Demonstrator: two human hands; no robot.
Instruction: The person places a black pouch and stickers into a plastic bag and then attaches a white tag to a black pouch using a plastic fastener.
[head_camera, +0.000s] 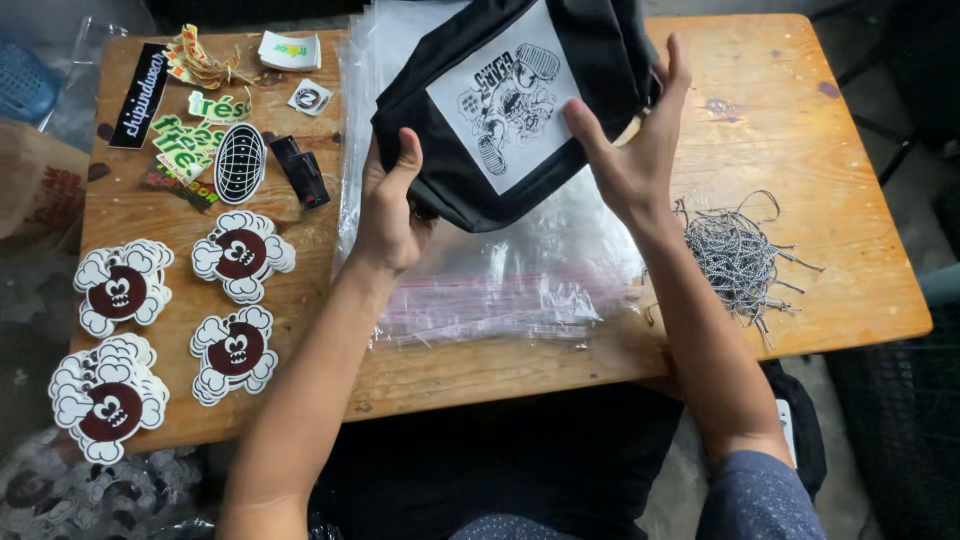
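Over the middle of the wooden table a folded black garment with a white square print panel of black cartoon drawings is held up just above a stack of clear plastic zip bags, glossy and crinkled, with pinkish seal strips along their near edge. The left hand grips the garment's lower left edge, fingers curled under and thumb on top; the right hand is spread flat against its right side, fingers splayed and not clenched. To the left lie four piles of die-cut stickers, each a dark red round face ringed by a white cloud-like border. Behind them sit green lettered stickers, a black oval sticker with a white globe grid, a long black strip sticker and a small white card stack. On the right, near the right forearm, rests a tangled heap of black-and-white speckled cords.
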